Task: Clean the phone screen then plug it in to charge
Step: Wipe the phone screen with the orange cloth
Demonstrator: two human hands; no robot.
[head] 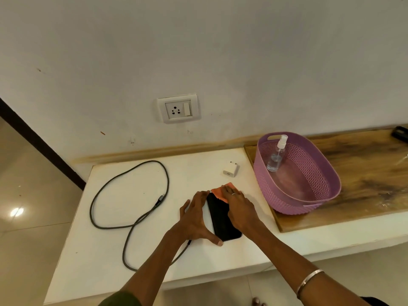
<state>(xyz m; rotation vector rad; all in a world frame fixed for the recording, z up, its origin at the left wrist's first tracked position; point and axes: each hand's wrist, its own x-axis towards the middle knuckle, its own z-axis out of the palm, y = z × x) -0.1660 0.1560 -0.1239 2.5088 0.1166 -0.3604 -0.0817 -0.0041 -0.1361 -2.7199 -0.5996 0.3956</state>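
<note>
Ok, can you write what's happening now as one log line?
step: cleaning screen | left hand: steadies phone | right hand: presses orange cloth | adapter: not plugged in

Single head-worn view, looking forward and down, close over white table (88,261), facing wall (220,51)

Most of the cloth (223,190) lies under the right hand (239,206); only an orange corner shows. Cloth and hand cover the top of the phone (223,220), and the left hand (195,219) hides its left edge. The near end of the cable (132,173) slips behind the left wrist. On the board (364,168), a dark thing (400,133) is cut off at the right edge, unrecognisable.
</note>
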